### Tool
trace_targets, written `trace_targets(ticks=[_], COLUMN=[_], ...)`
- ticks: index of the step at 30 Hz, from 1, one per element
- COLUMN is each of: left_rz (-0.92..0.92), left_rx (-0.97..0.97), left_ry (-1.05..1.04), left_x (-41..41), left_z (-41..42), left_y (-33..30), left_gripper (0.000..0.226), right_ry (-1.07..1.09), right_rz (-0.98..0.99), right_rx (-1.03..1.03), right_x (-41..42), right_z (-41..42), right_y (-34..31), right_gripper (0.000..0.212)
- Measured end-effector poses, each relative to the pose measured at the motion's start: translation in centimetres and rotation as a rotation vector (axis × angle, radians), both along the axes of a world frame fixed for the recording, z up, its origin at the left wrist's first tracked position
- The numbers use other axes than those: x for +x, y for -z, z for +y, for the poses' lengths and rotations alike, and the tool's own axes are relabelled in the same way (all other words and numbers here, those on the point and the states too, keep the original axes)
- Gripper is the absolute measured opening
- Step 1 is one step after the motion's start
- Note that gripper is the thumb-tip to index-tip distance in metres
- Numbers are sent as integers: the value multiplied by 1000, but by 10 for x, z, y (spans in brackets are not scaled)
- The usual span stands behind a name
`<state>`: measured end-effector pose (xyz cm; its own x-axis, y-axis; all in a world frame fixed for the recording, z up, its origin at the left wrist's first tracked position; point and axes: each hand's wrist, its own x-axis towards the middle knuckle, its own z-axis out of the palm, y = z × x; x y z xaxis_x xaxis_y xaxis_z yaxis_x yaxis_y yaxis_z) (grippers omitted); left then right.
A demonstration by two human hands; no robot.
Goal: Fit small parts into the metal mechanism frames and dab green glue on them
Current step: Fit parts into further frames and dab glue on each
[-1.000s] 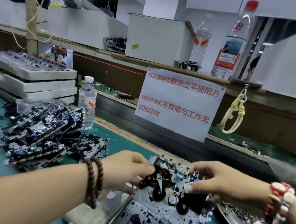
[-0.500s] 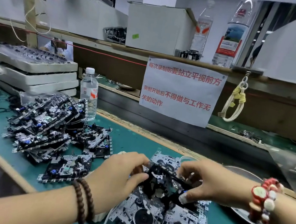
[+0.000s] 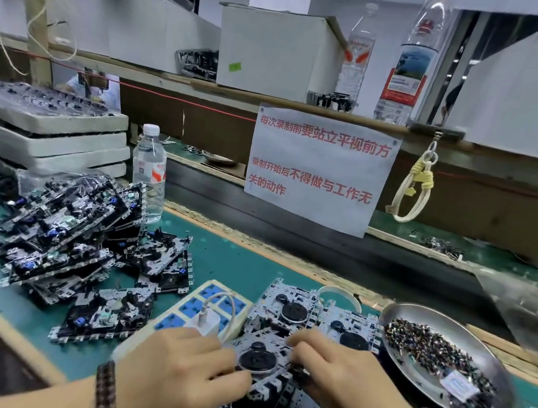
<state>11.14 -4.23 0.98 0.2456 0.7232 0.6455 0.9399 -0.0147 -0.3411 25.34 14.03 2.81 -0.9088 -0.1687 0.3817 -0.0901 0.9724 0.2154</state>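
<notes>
Both hands work over one metal mechanism frame (image 3: 264,371) that lies on top of a small cluster of like frames on the green counter (image 3: 226,259), just left of the steel dish (image 3: 456,331). The left hand (image 3: 183,374) has its fingers curled down onto the frame's near-left edge, thumb and forefinger pinching it beside a black round wheel; the right hand (image 3: 341,374) curls over the frame's right side, fingertips pressed to it, though whether they pinch a small part there cannot be told. Behind this frame, still left of the dish, at least two more frames (image 3: 295,306) lie flat, each with a black wheel. The dish itself holds a heap of tiny dark parts — too many and too small to count — and one white slip. Farther left of the dish sits one white power strip (image 3: 213,302) with blue sockets and one white plug in it. Left again, one frame (image 3: 105,316) lies alone, and beyond it a tangled pile of frames (image 3: 58,231), not countable. One water bottle (image 3: 150,167) stands behind that pile — two more bottles stand on the shelf above the dish.
</notes>
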Motion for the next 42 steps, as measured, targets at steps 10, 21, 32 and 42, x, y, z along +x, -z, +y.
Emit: trace_targets(ticks=[10,21,32,42], left_rz=[57,-321,-417,-513], left_rx=[-222,-590,-1089,-1158], left_ry=[-66,-559,-835,-888], left_x=[0,-89,-141,-155], left_z=[5,-46,-31,-20], left_y=[12,-51,0,4], left_gripper=[34,70,122,123], right_ry=[15,144,62,82], right_rz=[-283,-686,-578,-585], right_rx=[20,-93,-119,-158], right_x=[-5,6,-30,-29], right_z=[16,18,8,1], right_y=[13,-6,-5,-7], right_gripper=[27,62,91,90])
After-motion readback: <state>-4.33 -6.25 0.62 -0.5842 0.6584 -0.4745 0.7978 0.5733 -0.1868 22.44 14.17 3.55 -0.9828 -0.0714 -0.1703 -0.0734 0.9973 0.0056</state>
